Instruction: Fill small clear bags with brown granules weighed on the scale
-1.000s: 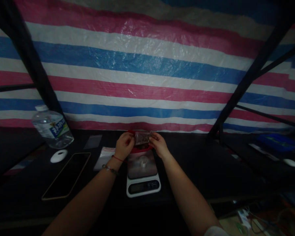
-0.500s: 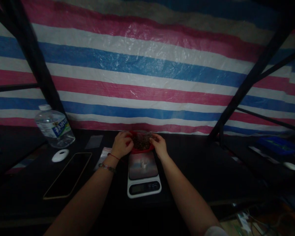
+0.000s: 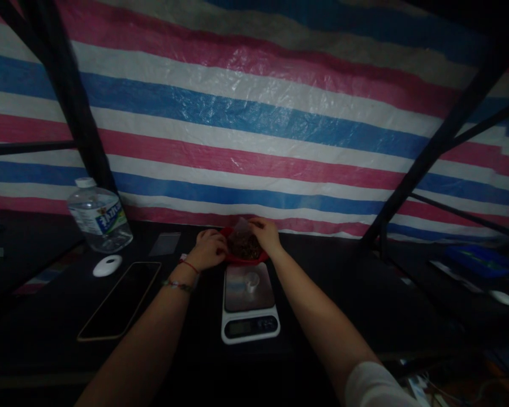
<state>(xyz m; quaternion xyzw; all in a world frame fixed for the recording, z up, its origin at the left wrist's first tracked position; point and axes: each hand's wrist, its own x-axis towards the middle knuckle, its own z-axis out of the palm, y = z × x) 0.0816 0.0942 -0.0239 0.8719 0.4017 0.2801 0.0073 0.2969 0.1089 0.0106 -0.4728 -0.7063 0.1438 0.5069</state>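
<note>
I see my left hand (image 3: 210, 249) curled at the left rim of the red bowl (image 3: 242, 257), fingers bent in and touching the rim; whether they truly grip it I cannot tell in this dim light. My right hand (image 3: 265, 234) is over the far right side of the bowl, its fingers pinched on the top of a clear bag (image 3: 241, 232). The bag stands up between my two hands, its lower part down among the dark bits (image 3: 245, 247) in the bowl. The bowl lies right under my fingertips, touching the far edge of the scale (image 3: 249, 302), which sits toward me between my forearms. Left of my left hand lie a flat clear pouch (image 3: 164, 244), a phone (image 3: 119, 299), a white puck (image 3: 107, 265) and a water bottle (image 3: 98, 217), all well apart from the fingers.
</note>
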